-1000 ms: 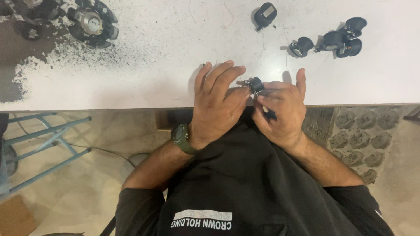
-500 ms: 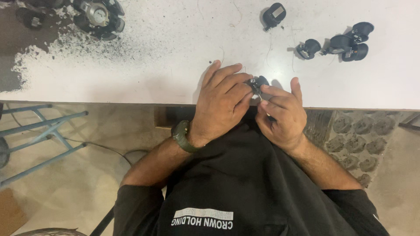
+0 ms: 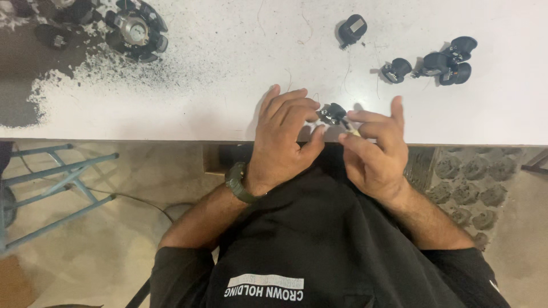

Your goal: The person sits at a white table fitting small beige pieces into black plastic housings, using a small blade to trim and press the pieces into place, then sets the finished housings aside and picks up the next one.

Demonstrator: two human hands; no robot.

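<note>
Both hands work at the frame's centre, left hand [image 3: 282, 140] and right hand [image 3: 374, 151] pinching a small black caster [image 3: 333, 113] over the bench [image 3: 228, 108] edge — looks light, rigid, best gripped by its housing.

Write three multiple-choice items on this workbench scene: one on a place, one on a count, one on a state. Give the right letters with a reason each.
1. Where does the round black and silver hub lie?
A. far left of the white tabletop
B. on the floor
C. under the right hand

2. How many hands are at the small black and metal caster part?
A. none
B. one
C. two

3. What is on the left wrist?
A. nothing
B. a dark green wristwatch
C. a white bandage

Answers: 1 A, the hub sits on the top's far left among dark dust. 2 C, the left hand and the right hand both pinch the part with their fingertips. 3 B, a dark green band circles that wrist.
</note>
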